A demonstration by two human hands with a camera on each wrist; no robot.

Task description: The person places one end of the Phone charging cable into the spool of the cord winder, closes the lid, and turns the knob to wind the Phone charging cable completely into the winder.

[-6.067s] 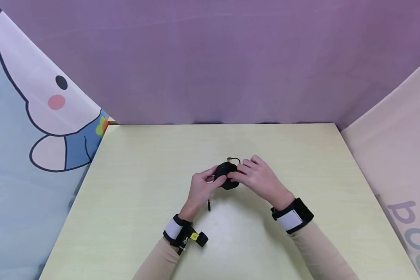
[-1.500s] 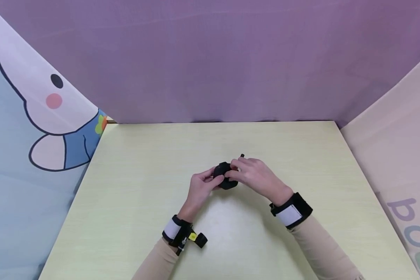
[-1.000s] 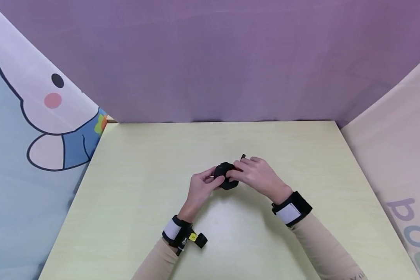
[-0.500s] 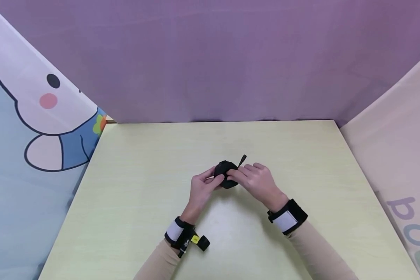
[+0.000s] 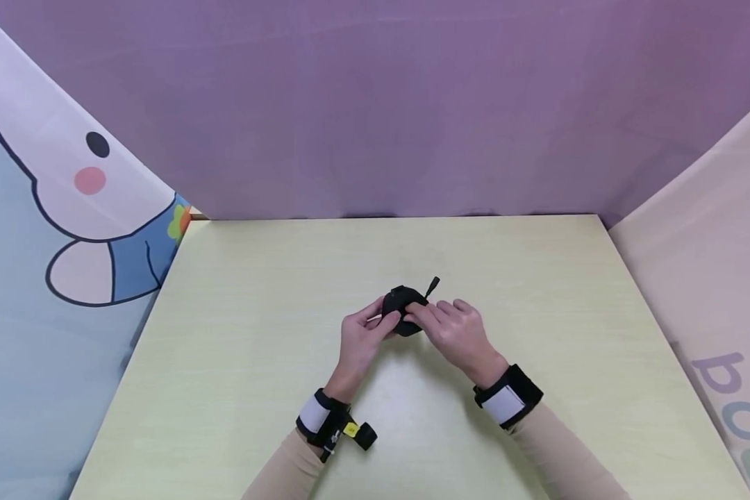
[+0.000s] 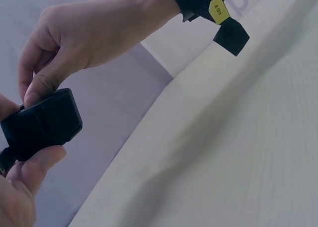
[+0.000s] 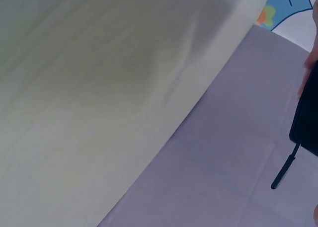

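A small black case (image 5: 402, 305) with angular sides is held between both hands above the table. My left hand (image 5: 361, 337) grips its left side, thumb on the near face and fingers behind. My right hand (image 5: 459, 337) pinches the right edge. In the left wrist view, the right thumb lies on the upper edge of the case (image 6: 42, 125), while the left thumb presses from below. A thin black pull (image 5: 433, 285) sticks out at the case's upper right. The right wrist view shows this pull (image 7: 284, 172) dangling from a corner.
The pale wooden table (image 5: 256, 292) stretches under both hands. A purple cloth (image 5: 375, 111) stands behind it, with a cartoon-printed cloth (image 5: 100, 208) on the left and a pale lettered cloth (image 5: 712, 278) on the right. Both wrists wear black straps (image 5: 508, 397).
The right hand has slid down along the case's right edge, uncovering the pull at the upper right. A cord end that hung below the left hand earlier is out of sight. The left hand barely moved.
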